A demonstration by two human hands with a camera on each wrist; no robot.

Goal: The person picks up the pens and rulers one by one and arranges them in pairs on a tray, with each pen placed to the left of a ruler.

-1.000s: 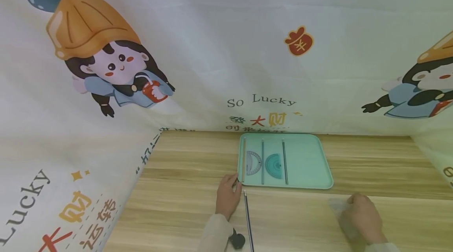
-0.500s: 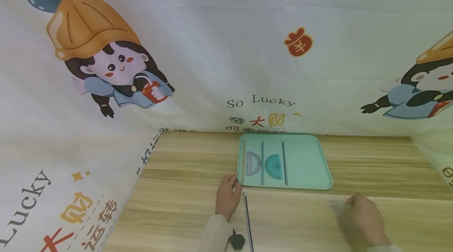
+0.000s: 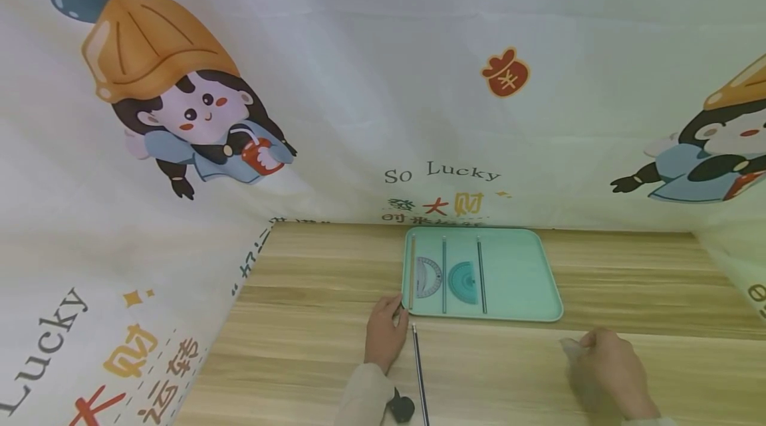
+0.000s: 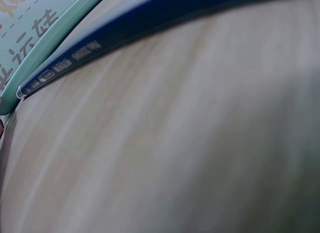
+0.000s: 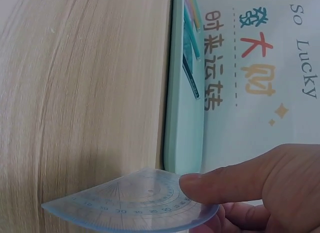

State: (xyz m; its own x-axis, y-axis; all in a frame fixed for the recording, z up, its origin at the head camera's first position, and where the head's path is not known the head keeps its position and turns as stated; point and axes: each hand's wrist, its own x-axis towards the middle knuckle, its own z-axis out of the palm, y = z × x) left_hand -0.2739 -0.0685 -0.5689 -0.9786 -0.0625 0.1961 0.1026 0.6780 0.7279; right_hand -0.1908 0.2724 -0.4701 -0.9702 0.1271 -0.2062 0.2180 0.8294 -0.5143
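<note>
My right hand (image 3: 613, 369) pinches a clear protractor (image 5: 135, 200) between thumb and fingers, over the table right of the tray's near corner. The protractor's rounded, marked edge shows in the right wrist view. My left hand (image 3: 385, 333) is at the near left corner of a mint-green tray (image 3: 520, 280), thumb and fingers gripping that corner. In the tray lie a pale clear protractor (image 3: 421, 278), a teal protractor (image 3: 463, 283) and three upright-laid pencils, the rightmost a dark pencil (image 3: 481, 273). A dark blue pencil (image 4: 125, 28) lies on the table beside my left hand.
The wood-grain table (image 3: 311, 293) meets a printed cloth backdrop (image 3: 359, 113) right behind the tray. A small black round object (image 3: 401, 406) is by the left sleeve. The tray's raised rim runs all around it.
My right hand turns slightly and the clear protractor now looks narrower, tilted differently. My left hand, the tray and the table pencil stay where they were.
</note>
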